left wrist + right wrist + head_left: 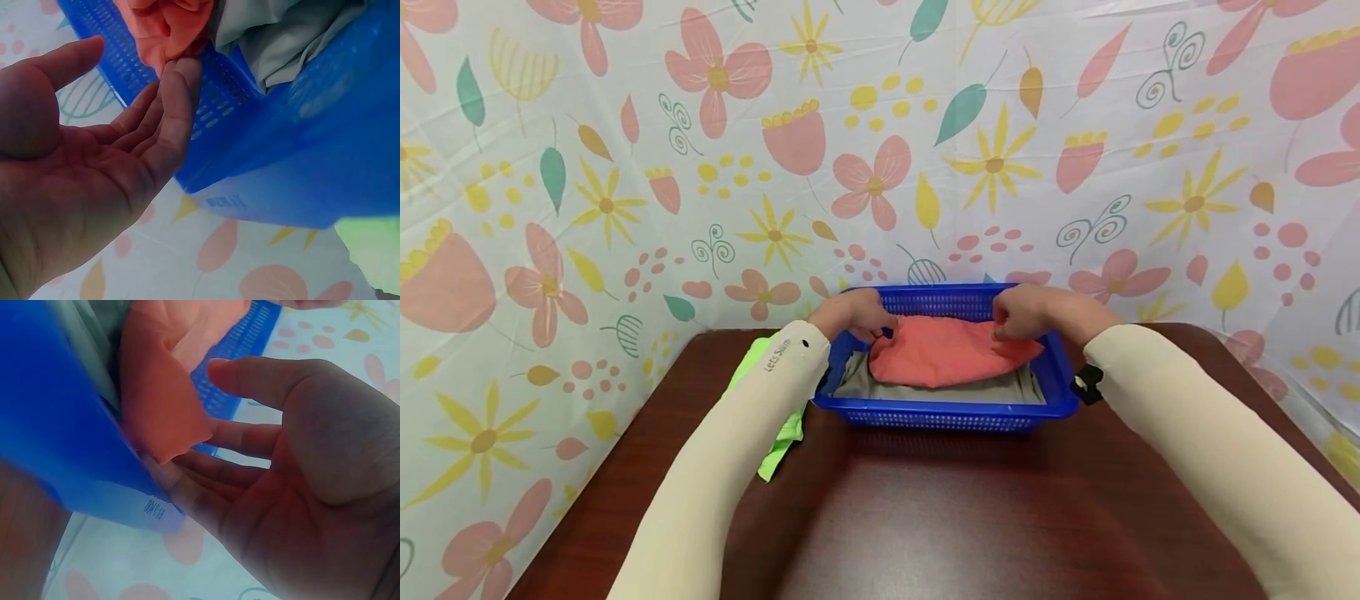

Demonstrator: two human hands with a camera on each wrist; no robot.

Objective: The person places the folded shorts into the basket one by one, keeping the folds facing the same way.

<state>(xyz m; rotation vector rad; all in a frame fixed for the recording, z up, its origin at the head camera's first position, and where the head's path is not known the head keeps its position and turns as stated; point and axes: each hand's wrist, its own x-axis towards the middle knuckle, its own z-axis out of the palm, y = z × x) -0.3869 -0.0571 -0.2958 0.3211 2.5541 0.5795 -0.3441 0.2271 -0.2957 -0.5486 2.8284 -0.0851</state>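
Observation:
A folded coral-coloured cloth [947, 352] lies on a grey cloth [859, 382] inside a blue perforated plastic basket [940, 409]. My left hand [862, 314] reaches over the basket's left side. In the left wrist view its fingers [178, 106] touch the bunched end of the coral cloth, the thumb held well apart. Over at the right side is my right hand [1026, 312]. Its fingers [206, 494] lie along the cloth's corner in the right wrist view, partly hidden behind it, while the thumb [244, 378] stands away from the fabric.
Bright green cloth [792, 429] lies on the dark brown table [925, 517] left of the basket, partly behind the left sleeve [722, 450]. A flower-patterned sheet [880, 100] hangs close behind the basket and along both sides. Near the right wrist shows a black strap [1087, 383].

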